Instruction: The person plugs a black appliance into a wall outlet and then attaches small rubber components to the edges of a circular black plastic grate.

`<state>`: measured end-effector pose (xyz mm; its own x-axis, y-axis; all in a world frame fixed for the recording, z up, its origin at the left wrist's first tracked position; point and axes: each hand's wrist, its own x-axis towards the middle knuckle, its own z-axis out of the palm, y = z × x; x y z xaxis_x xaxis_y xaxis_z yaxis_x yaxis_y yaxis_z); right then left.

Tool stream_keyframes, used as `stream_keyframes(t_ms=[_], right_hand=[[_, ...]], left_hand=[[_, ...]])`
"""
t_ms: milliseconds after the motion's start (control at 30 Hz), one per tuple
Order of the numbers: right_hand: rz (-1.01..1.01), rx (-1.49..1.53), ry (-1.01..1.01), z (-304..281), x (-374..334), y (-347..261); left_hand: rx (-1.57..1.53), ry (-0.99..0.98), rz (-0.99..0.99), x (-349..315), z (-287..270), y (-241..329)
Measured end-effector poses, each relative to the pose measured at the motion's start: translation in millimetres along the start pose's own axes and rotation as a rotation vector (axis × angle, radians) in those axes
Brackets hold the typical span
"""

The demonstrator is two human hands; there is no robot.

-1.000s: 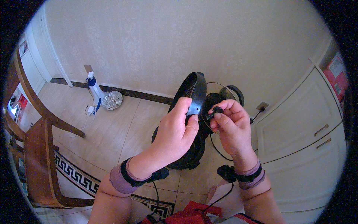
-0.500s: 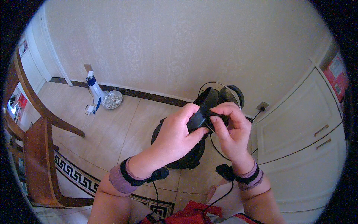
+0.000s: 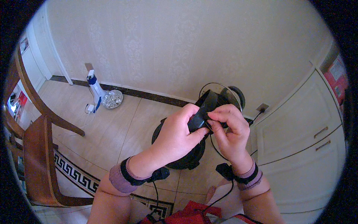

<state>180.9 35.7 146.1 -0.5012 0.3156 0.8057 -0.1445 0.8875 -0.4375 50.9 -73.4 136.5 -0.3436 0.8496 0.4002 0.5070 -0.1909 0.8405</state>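
Observation:
My left hand (image 3: 169, 134) is wrapped around a black plastic part (image 3: 209, 101), thumb and fingers on opposite sides. At that part's right edge, the thumb and forefinger of my right hand (image 3: 233, 132) are pinched together. Whatever lies between those fingertips is too small to make out. Below my hands a larger black rounded object (image 3: 184, 160) stands on the floor, mostly covered by my left hand. Behind the held part, a thin pale ring (image 3: 220, 83) curves in front of a dark round piece (image 3: 238, 96) near the wall.
A black plug (image 3: 262, 110) sits in a wall socket, its cord running down beside my right hand. White cabinets (image 3: 294, 123) stand on the right. On the left are a wooden chair (image 3: 37, 149), a white-and-blue upright device (image 3: 96, 87) and a clear dish (image 3: 112, 99).
My right fingers have shifted slightly left and closed tighter along the black part's edge. My left hand keeps its hold, and the part has turned a little.

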Motion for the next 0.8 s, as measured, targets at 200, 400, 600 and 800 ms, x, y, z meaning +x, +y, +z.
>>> stream_keyframes(t_ms=[200, 400, 600, 800], right_hand=[[0.036, -0.025, 0.058, 2, 0, 0], [-0.046, -0.092, 0.030, 4, -3, 2], [-0.230, -0.181, -0.010, 1, 1, 2], [-0.233, -0.170, -0.045, -1, 3, 6]], left_hand=[[0.043, -0.012, 0.003, 1, 2, -1], [0.008, 0.073, 0.085, 1, 7, -8], [-0.020, 0.075, 0.065, 2, 5, -10], [-0.159, -0.045, -0.007, 2, 2, -13]])
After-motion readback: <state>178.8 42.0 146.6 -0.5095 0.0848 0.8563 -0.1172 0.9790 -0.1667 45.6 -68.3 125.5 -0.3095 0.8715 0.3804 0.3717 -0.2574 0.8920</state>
